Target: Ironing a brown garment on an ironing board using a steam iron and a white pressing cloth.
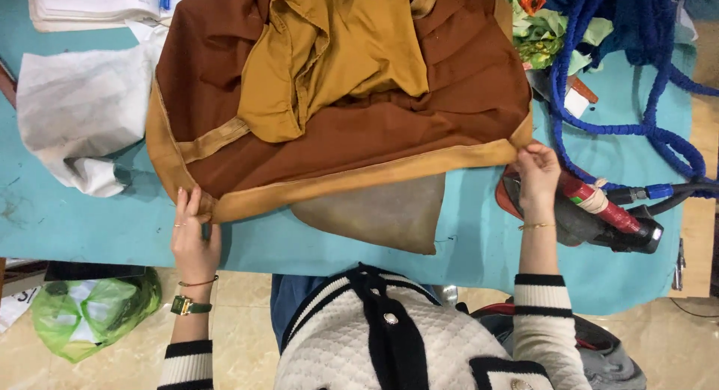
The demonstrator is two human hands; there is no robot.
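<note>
A brown garment (419, 113) with a tan hem band lies spread on the teal table (90, 225), a mustard lining (337, 53) bunched on top of it. My left hand (193, 233) pinches the hem's left corner. My right hand (535, 177) pinches the hem's right corner. The hem is stretched straight between both hands. A tan fabric piece (382, 214) lies under the hem near the front edge.
A steam iron (599, 214) with a red and black handle rests right of my right hand, blue braided hose (644, 128) looping behind it. White paper (75, 113) lies at left, a notebook (90, 4) at the back. A green plastic bag (90, 311) sits on the floor.
</note>
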